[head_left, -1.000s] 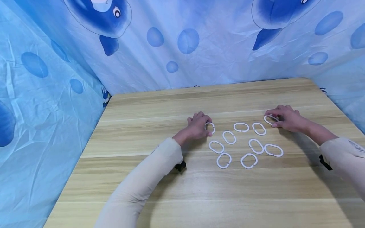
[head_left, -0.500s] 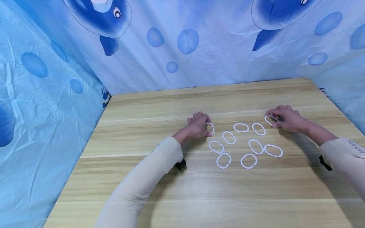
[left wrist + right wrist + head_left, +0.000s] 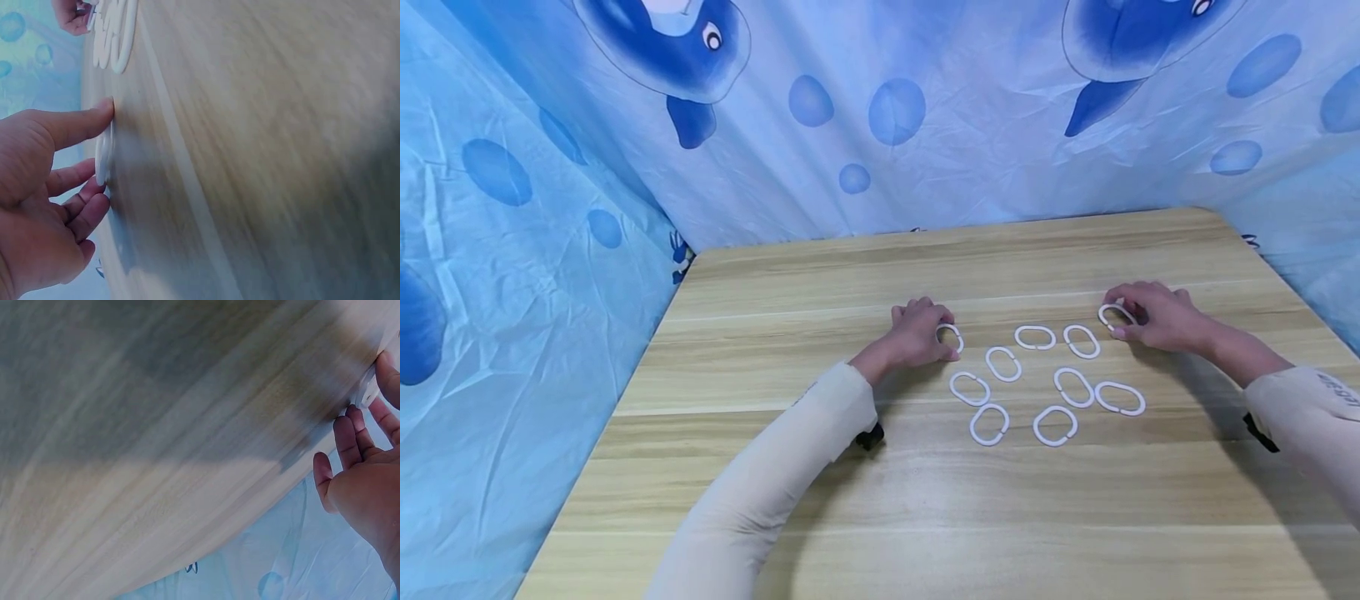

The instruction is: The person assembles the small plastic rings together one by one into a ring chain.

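Note:
My left hand (image 3: 917, 332) pinches a white oval curtain ring (image 3: 961, 342) between thumb and fingers at the left end of a loose group of such rings. In the left wrist view that ring (image 3: 101, 164) lies close to the tabletop, partly behind the thumb. Across the group, my right hand (image 3: 1161, 318) grips another white curtain ring (image 3: 1102, 319) the same way. Only a piece of this ring (image 3: 366, 394) shows in the right wrist view, between the thumb and fingers. Each of the rings lying loose has a small gap in its band.
Several more white curtain rings (image 3: 1035, 327) lie flat on the wooden table (image 3: 1015, 517) between and below the hands. Two at the lower right touch or nearly touch. A blue curtain (image 3: 970, 158) with dolphin prints hangs behind the table and at its sides.
The left ring has slid slightly left with my left hand, and the right ring slightly right with my right hand. The loose rings keep their places, and the view has shifted a little.

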`<action>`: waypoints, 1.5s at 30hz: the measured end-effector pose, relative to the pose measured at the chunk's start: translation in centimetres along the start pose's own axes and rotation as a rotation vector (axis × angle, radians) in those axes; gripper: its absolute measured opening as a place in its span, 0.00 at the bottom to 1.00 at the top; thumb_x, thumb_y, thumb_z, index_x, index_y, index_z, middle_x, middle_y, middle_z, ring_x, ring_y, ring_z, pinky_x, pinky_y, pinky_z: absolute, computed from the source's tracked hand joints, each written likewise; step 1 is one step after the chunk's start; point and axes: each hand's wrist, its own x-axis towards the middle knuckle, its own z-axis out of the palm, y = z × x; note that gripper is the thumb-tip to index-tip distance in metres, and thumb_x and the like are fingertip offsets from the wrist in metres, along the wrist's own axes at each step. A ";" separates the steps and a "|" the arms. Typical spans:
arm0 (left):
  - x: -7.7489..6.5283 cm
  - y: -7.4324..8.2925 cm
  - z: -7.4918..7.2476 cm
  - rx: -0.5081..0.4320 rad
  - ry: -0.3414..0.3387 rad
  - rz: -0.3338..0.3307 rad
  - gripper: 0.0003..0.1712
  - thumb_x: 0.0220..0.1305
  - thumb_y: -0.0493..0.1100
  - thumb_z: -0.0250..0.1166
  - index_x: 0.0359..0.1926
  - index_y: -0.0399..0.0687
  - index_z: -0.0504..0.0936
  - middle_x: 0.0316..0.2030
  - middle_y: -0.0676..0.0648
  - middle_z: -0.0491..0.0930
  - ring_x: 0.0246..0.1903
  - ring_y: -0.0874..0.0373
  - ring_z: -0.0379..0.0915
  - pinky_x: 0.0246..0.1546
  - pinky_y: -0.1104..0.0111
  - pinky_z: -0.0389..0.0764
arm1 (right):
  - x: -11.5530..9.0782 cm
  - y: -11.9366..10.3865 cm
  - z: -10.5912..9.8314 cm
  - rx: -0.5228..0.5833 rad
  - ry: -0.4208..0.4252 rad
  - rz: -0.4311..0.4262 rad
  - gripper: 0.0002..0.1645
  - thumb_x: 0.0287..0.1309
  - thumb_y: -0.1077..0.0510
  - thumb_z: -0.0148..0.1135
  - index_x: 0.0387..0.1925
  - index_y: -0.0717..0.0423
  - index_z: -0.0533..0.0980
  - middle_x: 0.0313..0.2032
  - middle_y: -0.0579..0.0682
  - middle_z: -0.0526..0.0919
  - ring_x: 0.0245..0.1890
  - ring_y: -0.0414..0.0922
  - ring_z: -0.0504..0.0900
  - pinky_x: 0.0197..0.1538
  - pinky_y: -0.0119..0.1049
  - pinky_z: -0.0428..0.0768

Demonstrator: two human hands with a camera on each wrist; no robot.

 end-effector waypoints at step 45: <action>-4.0 0.9 -1.2 -0.413 0.169 0.091 0.26 0.51 0.54 0.74 0.49 0.47 0.83 0.42 0.48 0.80 0.46 0.54 0.74 0.56 0.57 0.56 | 1.4 -9.4 -0.7 0.051 0.404 -0.367 0.28 0.33 0.58 0.77 0.43 0.57 0.79 0.27 0.45 0.71 0.31 0.42 0.66 0.38 0.44 0.56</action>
